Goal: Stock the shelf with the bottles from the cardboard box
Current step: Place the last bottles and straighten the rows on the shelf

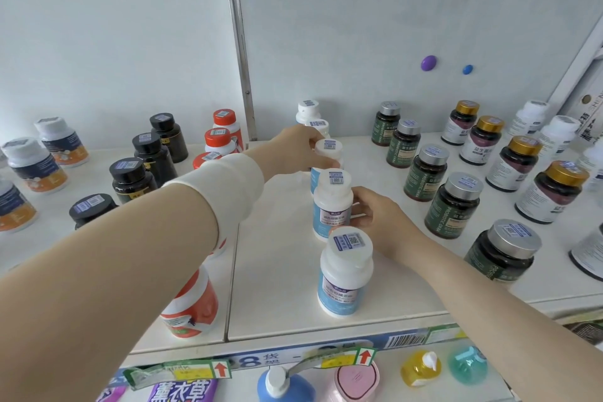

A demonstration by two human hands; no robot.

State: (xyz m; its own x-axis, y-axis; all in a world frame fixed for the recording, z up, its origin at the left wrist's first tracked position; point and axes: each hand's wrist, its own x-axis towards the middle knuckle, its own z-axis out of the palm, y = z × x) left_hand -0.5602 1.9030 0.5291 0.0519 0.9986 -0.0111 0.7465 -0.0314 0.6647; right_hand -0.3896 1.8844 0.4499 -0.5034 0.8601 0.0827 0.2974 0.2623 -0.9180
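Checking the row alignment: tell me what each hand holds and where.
Left hand grips the third white bottle from the front just under its cap. Right hand holds the second white bottle by its labelled side.

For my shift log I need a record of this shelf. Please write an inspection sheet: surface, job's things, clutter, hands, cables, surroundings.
Surface: white shelf, upright bottles standing in rows.
Job's things: front white bottle stands free at the head of one row running front to back; cardboard box not in view.
Clutter: green bottles on the right, black-capped bottles on the left.
Hands: left hand grips the third bottle; right hand holds the second bottle.
Cables: nothing seen.
Surroundings: grey back panel with a purple oval and a blue oval.
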